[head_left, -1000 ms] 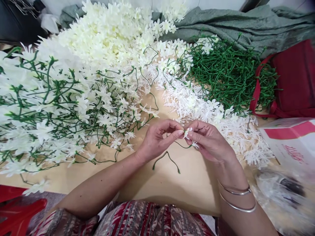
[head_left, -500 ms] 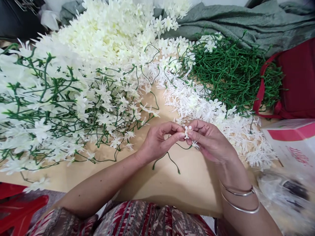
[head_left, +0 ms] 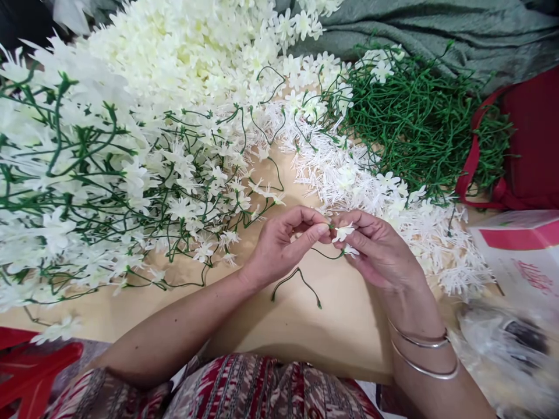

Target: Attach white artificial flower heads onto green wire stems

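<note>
Over the middle of the table, my left hand pinches a green artificial stem between thumb and index finger. A small white artificial flower sits at its tip, gripped by my right hand, whose thumb and fingers are closed. Another white blossom shows just below, beside the right thumb. My fingertips nearly meet and hide part of the stem. Beneath my hands a bare green stem, bent in a V, lies on the tabletop.
Finished-looking flower sprays heap up at left, with loose white petals behind. White stamen pieces and a pile of green stems lie to the right. A red bag, printed box and clear plastic border the right side.
The flower between my hands has turned from facing the camera to side-on, and its green base now shows by my left fingertips. The view has shifted slightly.
</note>
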Motion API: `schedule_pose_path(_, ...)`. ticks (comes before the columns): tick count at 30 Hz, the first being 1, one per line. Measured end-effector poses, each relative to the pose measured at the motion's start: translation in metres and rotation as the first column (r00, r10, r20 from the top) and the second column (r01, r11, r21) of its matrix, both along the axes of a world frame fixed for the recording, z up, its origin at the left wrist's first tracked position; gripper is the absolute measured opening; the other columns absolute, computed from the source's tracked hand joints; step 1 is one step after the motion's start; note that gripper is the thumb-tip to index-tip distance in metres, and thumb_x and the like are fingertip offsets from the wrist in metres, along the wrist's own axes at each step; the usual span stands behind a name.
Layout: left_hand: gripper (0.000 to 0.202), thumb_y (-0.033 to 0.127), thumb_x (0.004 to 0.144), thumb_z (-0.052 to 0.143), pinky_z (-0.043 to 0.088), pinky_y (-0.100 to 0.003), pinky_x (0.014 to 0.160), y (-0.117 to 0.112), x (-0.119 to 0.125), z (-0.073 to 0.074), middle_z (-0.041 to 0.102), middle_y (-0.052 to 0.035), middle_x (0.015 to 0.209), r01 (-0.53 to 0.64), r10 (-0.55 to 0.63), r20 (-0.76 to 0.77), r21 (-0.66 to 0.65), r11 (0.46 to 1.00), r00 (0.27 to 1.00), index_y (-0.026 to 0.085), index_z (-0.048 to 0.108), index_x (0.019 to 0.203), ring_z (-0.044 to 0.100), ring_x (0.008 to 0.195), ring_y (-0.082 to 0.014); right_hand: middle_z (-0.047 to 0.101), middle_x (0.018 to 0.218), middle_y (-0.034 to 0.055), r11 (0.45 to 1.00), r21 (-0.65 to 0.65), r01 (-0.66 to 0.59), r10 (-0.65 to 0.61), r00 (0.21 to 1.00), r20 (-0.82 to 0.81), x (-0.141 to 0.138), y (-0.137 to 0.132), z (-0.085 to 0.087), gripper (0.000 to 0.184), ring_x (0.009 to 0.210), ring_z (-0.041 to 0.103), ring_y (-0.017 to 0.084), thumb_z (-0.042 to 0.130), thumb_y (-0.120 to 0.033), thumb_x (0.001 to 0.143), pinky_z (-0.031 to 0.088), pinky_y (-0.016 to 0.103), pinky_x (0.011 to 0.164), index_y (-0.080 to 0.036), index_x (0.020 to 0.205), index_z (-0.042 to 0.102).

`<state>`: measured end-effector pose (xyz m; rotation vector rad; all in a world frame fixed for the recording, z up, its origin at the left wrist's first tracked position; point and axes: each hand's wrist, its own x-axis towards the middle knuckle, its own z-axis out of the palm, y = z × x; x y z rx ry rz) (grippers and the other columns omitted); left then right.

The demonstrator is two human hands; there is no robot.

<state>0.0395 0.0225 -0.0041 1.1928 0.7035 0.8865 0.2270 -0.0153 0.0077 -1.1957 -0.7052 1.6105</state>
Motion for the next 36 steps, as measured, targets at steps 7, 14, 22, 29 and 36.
schedule_pose_path(7, 0.031, 0.048, 0.096, 0.077, 0.059, -0.025, 0.078, -0.0006, 0.0002, 0.0011, 0.074, -0.0024, 0.085, 0.004, -0.003, -0.017, 0.018, 1.000, 1.000, 0.017, 0.070, 0.093, 0.071, 0.078, -0.0119, 0.063, 0.065, -0.0027, 1.000, -0.015, 0.012, -0.012, 1.000, 0.001, -0.0045, 0.0002, 0.0039, 0.035, 0.057, 0.058, 0.010, 0.100, -0.044, 0.066, 0.047, 0.022, 0.048, -0.023, 0.076, 0.074)
schedule_pose_path(14, 0.027, 0.043, 0.098, 0.076, 0.060, -0.025, 0.076, -0.0012, -0.0003, 0.0018, 0.074, -0.0020, 0.084, -0.010, 0.012, -0.022, 0.069, 0.998, 1.000, 0.017, 0.069, 0.093, 0.070, 0.077, -0.0118, 0.063, 0.063, -0.0022, 1.000, -0.018, 0.011, -0.011, 1.000, 0.000, -0.0076, 0.0001, 0.0077, 0.037, 0.054, 0.055, 0.010, 0.101, -0.046, 0.065, 0.048, 0.024, 0.051, -0.022, 0.073, 0.074)
schedule_pose_path(22, 0.028, 0.044, 0.099, 0.074, 0.061, -0.025, 0.073, -0.0010, 0.0000, -0.0010, 0.073, -0.0022, 0.081, 0.012, -0.008, -0.053, 0.074, 0.997, 0.999, 0.017, 0.069, 0.095, 0.071, 0.073, -0.0117, 0.065, 0.063, -0.0020, 0.999, -0.004, -0.053, 0.053, 0.999, -0.008, -0.0063, -0.0009, 0.0066, 0.036, 0.057, 0.059, 0.012, 0.096, -0.048, 0.072, 0.051, 0.029, 0.059, -0.023, 0.079, 0.072)
schedule_pose_path(29, 0.032, 0.048, 0.099, 0.073, 0.061, -0.027, 0.072, -0.0009, -0.0014, -0.0018, 0.072, -0.0015, 0.078, 0.011, -0.007, -0.068, 0.047, 0.999, 0.998, 0.017, 0.068, 0.096, 0.072, 0.072, -0.0129, 0.065, 0.066, -0.0025, 0.998, 0.000, -0.065, 0.065, 0.998, -0.005, -0.0085, -0.0001, 0.0050, 0.038, 0.059, 0.061, 0.013, 0.095, -0.049, 0.073, 0.051, 0.029, 0.061, -0.022, 0.082, 0.070)
schedule_pose_path(36, 0.028, 0.044, 0.099, 0.074, 0.060, -0.026, 0.072, -0.0010, -0.0013, -0.0012, 0.073, -0.0012, 0.078, 0.022, -0.015, -0.100, 0.070, 0.997, 0.995, 0.017, 0.069, 0.095, 0.072, 0.071, -0.0128, 0.068, 0.065, -0.0021, 0.998, 0.014, -0.054, 0.055, 0.996, -0.065, -0.0087, 0.0020, 0.0063, 0.038, 0.057, 0.061, 0.011, 0.098, -0.047, 0.069, 0.049, 0.028, 0.060, -0.021, 0.078, 0.072)
